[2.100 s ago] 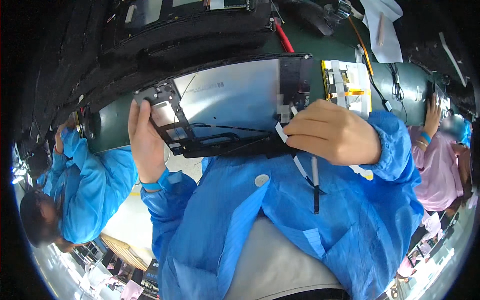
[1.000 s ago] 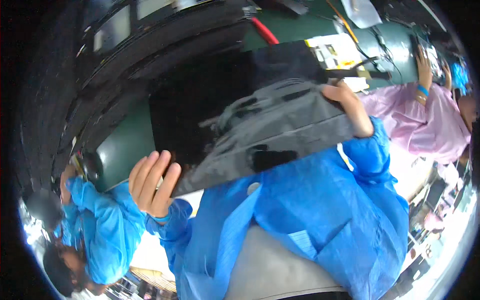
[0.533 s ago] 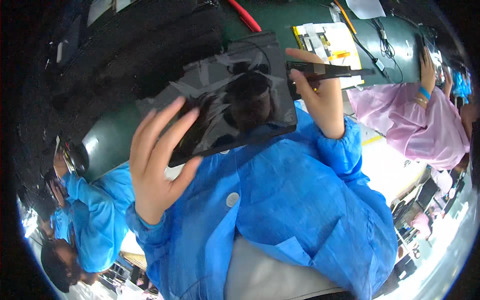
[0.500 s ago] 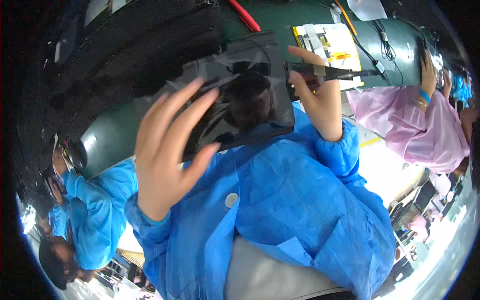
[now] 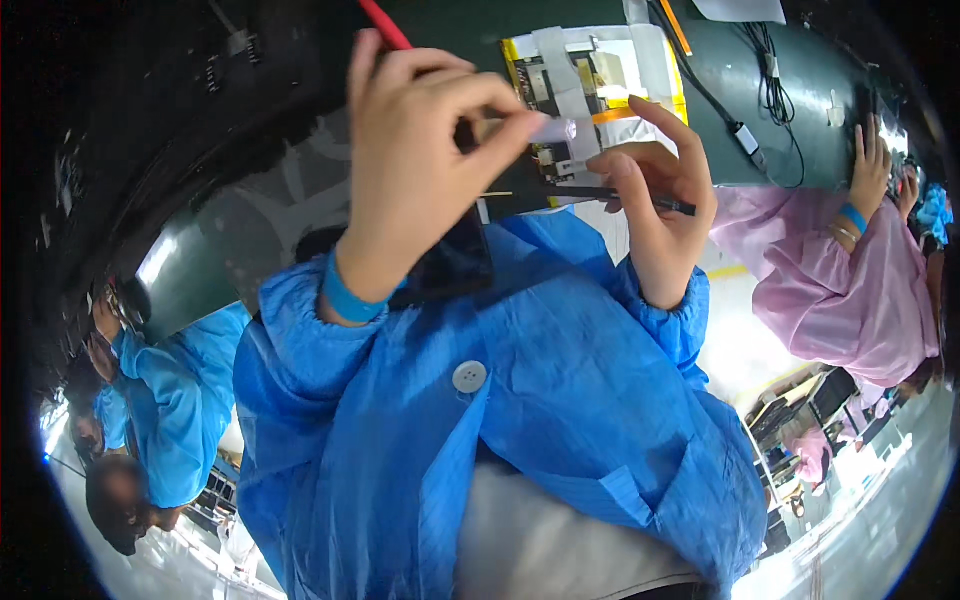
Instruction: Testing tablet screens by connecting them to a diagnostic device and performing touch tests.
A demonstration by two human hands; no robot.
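Note:
My left hand is raised over the bench, thumb and forefinger pinched on a small translucent piece, blurred by motion. That piece is in front of a flat white assembly with yellow edges, which carries circuit board parts and tape strips. My right hand, at the assembly's near right corner, has its fingers curled around dark tweezers, whose thin tips point left. A glossy black panel is below my left wrist, partly hidden by my arm and sleeve.
A red-handled tool is behind my left hand. Black cables run along the bench to the right. A co-worker in a pink sleeve is at the right, and another in light blue at the left.
My left hand has left the black panel, moved up and right, and closed in a pinch. In my right hand the tweezers now point left instead of right. The black panel appears lower left.

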